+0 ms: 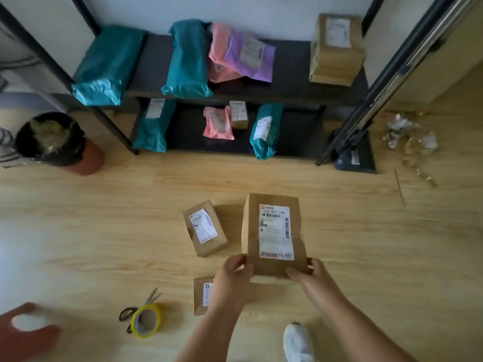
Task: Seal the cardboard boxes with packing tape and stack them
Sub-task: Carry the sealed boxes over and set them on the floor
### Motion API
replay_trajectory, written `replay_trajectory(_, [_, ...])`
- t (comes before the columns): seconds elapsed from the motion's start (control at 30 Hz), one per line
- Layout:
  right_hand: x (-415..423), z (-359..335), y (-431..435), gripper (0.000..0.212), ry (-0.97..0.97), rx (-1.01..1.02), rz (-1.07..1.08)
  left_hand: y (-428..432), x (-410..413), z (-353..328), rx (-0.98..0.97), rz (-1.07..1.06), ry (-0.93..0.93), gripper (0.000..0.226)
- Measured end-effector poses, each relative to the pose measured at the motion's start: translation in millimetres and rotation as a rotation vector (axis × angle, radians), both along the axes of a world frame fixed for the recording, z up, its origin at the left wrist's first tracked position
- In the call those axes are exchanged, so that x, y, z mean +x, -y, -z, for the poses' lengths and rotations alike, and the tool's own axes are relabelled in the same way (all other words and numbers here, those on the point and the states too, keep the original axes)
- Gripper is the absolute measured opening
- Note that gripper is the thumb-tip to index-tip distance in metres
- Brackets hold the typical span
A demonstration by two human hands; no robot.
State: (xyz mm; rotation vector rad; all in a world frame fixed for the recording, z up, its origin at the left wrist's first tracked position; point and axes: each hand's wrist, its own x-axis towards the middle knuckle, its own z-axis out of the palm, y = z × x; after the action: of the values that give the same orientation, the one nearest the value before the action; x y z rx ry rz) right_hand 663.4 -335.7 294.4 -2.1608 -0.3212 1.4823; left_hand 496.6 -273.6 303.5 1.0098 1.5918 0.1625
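Observation:
A tall cardboard box with a white shipping label lies on the wooden floor in front of me. My left hand grips its near left corner, and my right hand grips its near right corner. A smaller labelled box lies just to its left. Another small box sits partly hidden under my left forearm. A roll of yellow packing tape stands on the floor at lower left, beside black-handled scissors.
A black two-tier shelf at the back holds teal, pink and purple mailer bags and stacked boxes. A bin stands left, a red stool at the bottom left, scraps lie right, my white shoe near.

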Motion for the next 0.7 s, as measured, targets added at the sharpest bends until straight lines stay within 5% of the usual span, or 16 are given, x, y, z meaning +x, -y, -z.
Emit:
replay_trajectory(0.1, [46,-1,-15,0.045,0.009,0.012,0.028,-19,41,-2,-0.027,-0.006,0.03,0.023])
replay_trajectory(0.43, [211,32,-111,0.041,0.113,-0.011,-0.17,-92,205,40,-0.056,-0.185,0.118,0.047])
replay_trajectory(0.6, [252,59,-156,0.027,0.094,-0.015,-0.103,-139,253,74,-0.059,-0.153,0.141,0.055])
replay_trajectory(0.7, [267,74,-188,0.039,0.13,-0.032,-0.094,-173,273,97,-0.074,-0.104,0.141,0.063])
